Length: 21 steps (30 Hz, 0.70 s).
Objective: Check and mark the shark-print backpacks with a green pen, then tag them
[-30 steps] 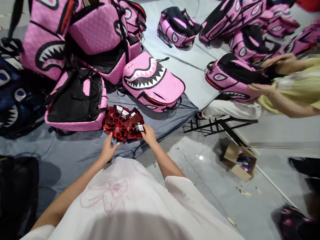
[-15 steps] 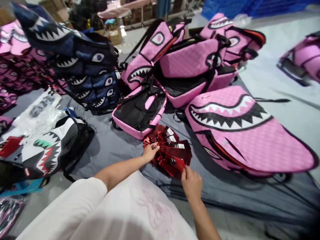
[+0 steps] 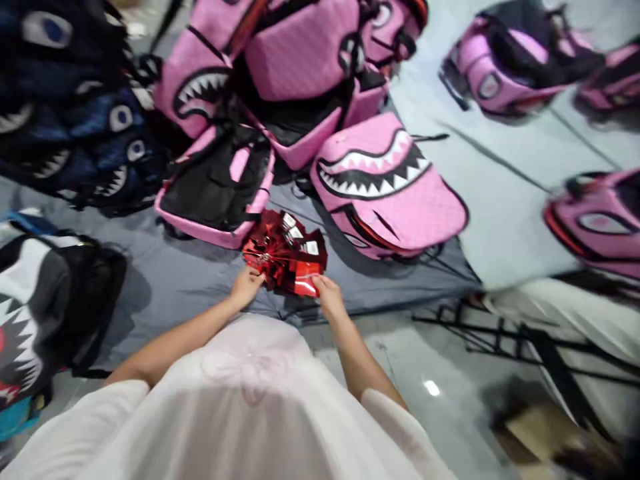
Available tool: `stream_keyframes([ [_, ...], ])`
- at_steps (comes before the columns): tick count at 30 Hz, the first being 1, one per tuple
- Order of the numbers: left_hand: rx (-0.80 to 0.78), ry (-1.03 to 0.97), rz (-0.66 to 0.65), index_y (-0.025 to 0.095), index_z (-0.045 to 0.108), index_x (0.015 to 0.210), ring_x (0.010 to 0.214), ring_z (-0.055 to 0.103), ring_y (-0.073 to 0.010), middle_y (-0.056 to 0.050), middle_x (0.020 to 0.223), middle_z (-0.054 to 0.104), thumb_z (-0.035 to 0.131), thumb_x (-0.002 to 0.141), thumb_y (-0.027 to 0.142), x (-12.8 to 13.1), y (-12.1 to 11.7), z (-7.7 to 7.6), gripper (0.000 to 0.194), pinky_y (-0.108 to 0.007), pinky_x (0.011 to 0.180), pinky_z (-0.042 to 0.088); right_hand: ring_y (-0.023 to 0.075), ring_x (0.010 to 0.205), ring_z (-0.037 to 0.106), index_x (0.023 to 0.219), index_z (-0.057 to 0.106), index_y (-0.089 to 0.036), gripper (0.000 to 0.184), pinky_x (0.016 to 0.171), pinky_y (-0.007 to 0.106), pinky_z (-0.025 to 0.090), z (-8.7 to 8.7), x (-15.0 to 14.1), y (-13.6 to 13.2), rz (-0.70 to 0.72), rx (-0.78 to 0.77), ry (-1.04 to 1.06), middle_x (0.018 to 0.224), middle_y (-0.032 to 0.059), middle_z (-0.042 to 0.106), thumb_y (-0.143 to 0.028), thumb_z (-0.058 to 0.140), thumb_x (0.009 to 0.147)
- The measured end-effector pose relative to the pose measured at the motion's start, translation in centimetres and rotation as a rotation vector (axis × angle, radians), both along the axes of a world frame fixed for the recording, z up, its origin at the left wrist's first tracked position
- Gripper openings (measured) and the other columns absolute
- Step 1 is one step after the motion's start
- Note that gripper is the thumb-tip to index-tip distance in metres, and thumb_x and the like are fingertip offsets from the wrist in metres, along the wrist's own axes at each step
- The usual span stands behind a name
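Observation:
A fanned bunch of shiny red tags with small white labels lies on the grey cloth near the table's front edge. My left hand pinches the bunch at its left end, where the tags come together. The fingers of my right hand are closed on the lowest red tag at the fan's right side. A pink shark-mouth backpack lies just behind and to the right of the tags. An open pink and black backpack lies behind them to the left.
More pink shark backpacks are piled at the back, dark blue ones at the left, a black and white one at the near left. Other pink bags lie on a pale cloth at right. A black metal frame stands on the glossy floor.
The view swung to the right and pulled back. My right hand came closer to the fan and took hold of its lowest tag; my left hand stays on the bunch's left end.

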<state>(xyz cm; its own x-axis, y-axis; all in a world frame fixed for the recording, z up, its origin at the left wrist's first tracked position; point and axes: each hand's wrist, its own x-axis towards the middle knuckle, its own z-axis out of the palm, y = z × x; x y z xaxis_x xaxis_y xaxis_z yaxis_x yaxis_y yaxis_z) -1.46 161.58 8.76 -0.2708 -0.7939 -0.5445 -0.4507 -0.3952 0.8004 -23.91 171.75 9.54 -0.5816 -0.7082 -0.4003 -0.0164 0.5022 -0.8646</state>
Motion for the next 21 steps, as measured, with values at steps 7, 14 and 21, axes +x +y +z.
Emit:
stream_keyframes([
  [7, 0.153, 0.246, -0.186, 0.016, 0.072, 0.110, 0.099, 0.070, -0.0199, -0.011, 0.110, 0.076, 0.083, 0.076, 0.032, -2.9, 2.1, 1.8, 0.039, -0.029, 0.085, 0.056, 0.0211, 0.081, 0.066, 0.091, 0.071, -0.018, 0.040, 0.080, 0.035, 0.054, 0.2, 2.3, 1.3, 0.023, -0.099, 0.073, 0.087, 0.0059, 0.076, -0.054, 0.058, 0.080],
  [14, 0.264, 0.253, -0.129, 0.013, 0.069, 0.102, 0.074, 0.065, -0.0123, -0.003, 0.085, 0.071, 0.076, 0.088, 0.038, -6.1, 0.6, 0.7, 0.030, -0.026, 0.071, 0.055, 0.0227, 0.095, 0.071, 0.101, 0.075, -0.022, 0.027, 0.094, 0.036, 0.054, 1.3, 6.9, 1.5, 0.153, -0.190, 0.047, 0.102, 0.0044, 0.079, -0.033, 0.060, 0.081],
  [21, 0.461, 0.221, -0.089, 0.014, 0.064, 0.113, 0.073, 0.066, -0.0117, -0.003, 0.093, 0.069, 0.059, 0.102, 0.040, -5.9, -0.1, -0.4, 0.029, -0.026, 0.067, 0.056, 0.0207, 0.085, 0.069, 0.104, 0.066, -0.017, 0.041, 0.084, 0.036, 0.057, -0.8, 2.4, 2.9, -0.111, -0.074, -0.011, 0.095, 0.0087, 0.076, -0.052, 0.055, 0.084],
])
